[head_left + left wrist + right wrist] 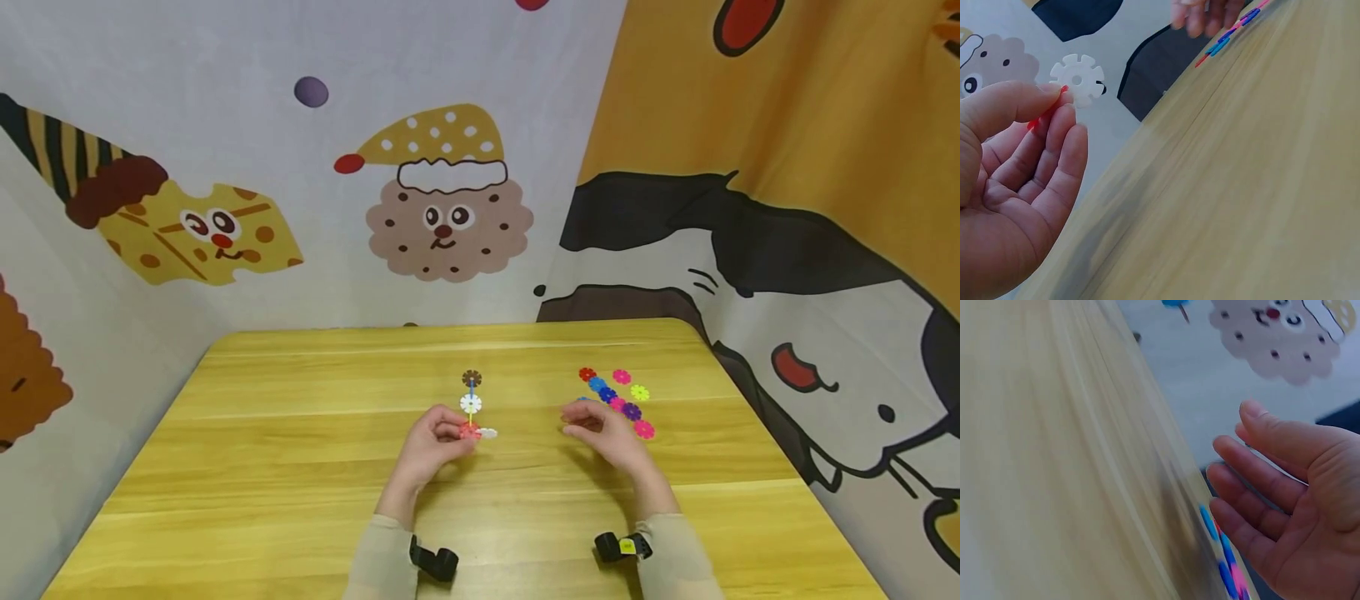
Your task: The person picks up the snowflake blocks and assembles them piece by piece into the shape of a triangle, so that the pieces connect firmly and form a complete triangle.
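Note:
My left hand (pixel 433 448) pinches a red notched plastic disc (pixel 469 430) between thumb and fingers. That disc belongs to a joined string: a white disc (pixel 489 433) sticks out to its right. Above it come a yellow disc (pixel 471 418) seen edge-on, another white disc (pixel 470 404), a blue edge-on one (pixel 472 388) and a brown disc (pixel 472 378) at the far end. In the left wrist view the side white disc (pixel 1089 79) faces the camera beyond the fingertips. My right hand (pixel 609 433) holds nothing, its fingers loosely bent beside the loose discs.
Loose discs lie on the table (pixel 300 467) around and beyond the right hand: red (pixel 587 375), blue (pixel 597 384), purple (pixel 632 412), yellow-green (pixel 640 392) and several pink ones, including a near one (pixel 644 430). A printed cloth (pixel 262 167) hangs behind the table.

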`<state>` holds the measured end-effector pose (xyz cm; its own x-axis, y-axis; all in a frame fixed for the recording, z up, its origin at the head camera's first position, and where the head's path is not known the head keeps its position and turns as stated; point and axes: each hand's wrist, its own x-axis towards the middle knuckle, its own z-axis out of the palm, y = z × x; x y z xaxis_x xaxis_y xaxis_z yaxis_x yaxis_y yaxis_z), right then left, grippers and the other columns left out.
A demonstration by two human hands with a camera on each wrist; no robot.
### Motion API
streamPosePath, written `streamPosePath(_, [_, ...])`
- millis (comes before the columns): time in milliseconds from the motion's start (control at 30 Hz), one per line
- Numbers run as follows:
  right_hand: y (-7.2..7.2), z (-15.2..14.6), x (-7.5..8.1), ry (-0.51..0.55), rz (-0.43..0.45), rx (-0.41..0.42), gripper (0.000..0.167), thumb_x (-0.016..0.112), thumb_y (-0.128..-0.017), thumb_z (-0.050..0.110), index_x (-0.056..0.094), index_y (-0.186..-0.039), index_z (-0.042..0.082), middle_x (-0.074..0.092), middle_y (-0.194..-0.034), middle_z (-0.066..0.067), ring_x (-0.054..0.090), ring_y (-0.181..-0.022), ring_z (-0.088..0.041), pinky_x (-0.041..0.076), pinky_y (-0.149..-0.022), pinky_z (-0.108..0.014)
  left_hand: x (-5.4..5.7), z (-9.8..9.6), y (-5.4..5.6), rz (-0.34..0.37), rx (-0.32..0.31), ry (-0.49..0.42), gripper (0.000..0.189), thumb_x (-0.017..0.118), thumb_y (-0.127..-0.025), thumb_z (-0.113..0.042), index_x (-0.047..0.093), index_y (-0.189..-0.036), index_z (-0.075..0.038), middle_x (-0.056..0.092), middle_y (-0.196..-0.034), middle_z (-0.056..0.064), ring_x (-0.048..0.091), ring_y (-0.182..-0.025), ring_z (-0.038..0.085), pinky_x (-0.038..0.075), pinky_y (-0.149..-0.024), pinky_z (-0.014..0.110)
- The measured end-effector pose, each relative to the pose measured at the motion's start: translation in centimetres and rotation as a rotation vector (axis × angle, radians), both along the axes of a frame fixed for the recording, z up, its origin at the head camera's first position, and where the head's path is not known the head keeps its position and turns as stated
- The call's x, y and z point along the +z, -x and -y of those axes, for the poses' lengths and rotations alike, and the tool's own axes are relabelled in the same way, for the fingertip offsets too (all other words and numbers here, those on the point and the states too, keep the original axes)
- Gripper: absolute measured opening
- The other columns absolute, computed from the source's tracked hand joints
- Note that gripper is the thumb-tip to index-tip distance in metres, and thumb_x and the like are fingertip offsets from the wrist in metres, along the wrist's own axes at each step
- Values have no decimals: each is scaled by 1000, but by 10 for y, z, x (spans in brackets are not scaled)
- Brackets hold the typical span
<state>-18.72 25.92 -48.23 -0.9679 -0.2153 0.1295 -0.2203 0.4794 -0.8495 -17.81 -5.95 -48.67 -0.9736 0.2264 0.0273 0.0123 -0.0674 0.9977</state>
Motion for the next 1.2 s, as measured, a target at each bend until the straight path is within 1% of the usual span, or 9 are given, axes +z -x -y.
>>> streamPosePath(233, [-7, -38, 3, -20, -16, -87, 32, 70, -93, 11, 64, -120, -7, 68, -112, -19, 64, -97, -18, 51, -83, -23, -3, 6, 2, 3, 1, 5, 33, 75, -78, 10, 58, -106, 8, 68, -90, 12, 63, -81, 18, 56, -71, 26])
streamPosePath(333, [-9, -51, 4, -36, -5, -131, 34, 70, -93, 12, 64, -121, -7, 68, -113, -20, 65, -98, -18, 51, -83, -22, -3, 9, 2, 3, 6, 8, 32, 75, -79, 9, 58, -106, 8, 68, -89, 11, 63, -80, 17, 56, -70, 26])
streamPosePath(433, [-11, -63, 5, -79, 14, -175, 35, 70, -94, 15, 64, -122, -4, 68, -116, -18, 64, -100, -18, 50, -82, -20, -3, 11, 2, 2, 8, 11, 32, 75, -80, 9, 59, -106, 8, 68, -88, 10, 64, -79, 16, 56, -69, 26])
streamPosePath(633, [-15, -83, 4, -151, 23, -247, 35, 70, -94, 16, 65, -124, -2, 65, -121, -20, 62, -106, -31, 49, -82, -19, -5, 13, 3, -2, 4, 13, 32, 74, -80, 9, 58, -107, 8, 67, -88, 9, 64, -79, 15, 56, -68, 26])
streamPosePath(733, [-17, -90, 3, -183, 39, -279, 37, 71, -93, 18, 64, -124, -3, 65, -120, -21, 62, -106, -34, 49, -79, -20, -6, 14, 3, -8, 3, 9, 32, 74, -80, 10, 57, -107, 9, 67, -88, 10, 64, -79, 15, 55, -68, 26])
streamPosePath(867, [-19, -97, -1, -226, 67, -300, 40, 73, -92, 19, 64, -124, -4, 65, -117, -22, 61, -104, -33, 50, -77, -24, -6, 14, 3, -10, -3, -3, 31, 74, -81, 10, 57, -108, 9, 67, -88, 10, 64, -79, 15, 55, -68, 26])
streamPosePath(933, [-19, -100, -3, -238, 71, -298, 41, 74, -91, 19, 64, -124, -5, 64, -118, -23, 60, -104, -34, 50, -79, -29, -6, 14, 3, -9, -7, -9, 31, 74, -82, 9, 57, -108, 9, 67, -88, 9, 64, -79, 15, 55, -68, 27])
streamPosePath(1067, [-18, -103, -8, -270, 54, -297, 43, 75, -90, 19, 64, -123, -6, 60, -121, -25, 58, -107, -37, 48, -89, -43, -7, 14, 4, 1, -5, 2, 31, 74, -82, 9, 57, -107, 8, 67, -88, 8, 64, -79, 15, 55, -68, 27])
streamPosePath(1200, [-16, -104, -11, -312, 32, -306, 39, 76, -89, 17, 66, -120, -6, 58, -119, -26, 55, -106, -38, 45, -91, -52, -7, 14, 4, 5, -4, 4, 30, 73, -82, 8, 58, -108, 8, 67, -87, 8, 63, -79, 14, 55, -68, 26])
